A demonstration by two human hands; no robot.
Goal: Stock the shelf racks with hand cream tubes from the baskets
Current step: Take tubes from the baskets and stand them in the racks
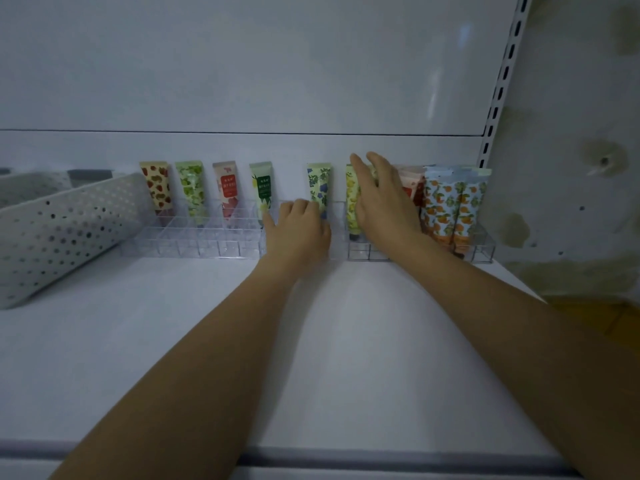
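Observation:
Two clear plastic racks stand against the shelf's back wall, a left rack (194,237) and a right rack (481,247). Several hand cream tubes stand upright in them: a strawberry tube (156,187), a green tube (190,188), a blue-flower tube (318,183), a yellow tube (352,202) and orange-patterned tubes (453,206) at the right. My left hand (298,230) rests with curled fingers on the rack's edge below the blue-flower tube. My right hand (384,199) reaches with straight fingers over the yellow tube and hides part of it.
A grey perforated basket (59,230) lies tipped on the white shelf (311,341) at the left. A second grey basket (31,185) sits behind it. A slotted upright (502,84) marks the shelf's right end.

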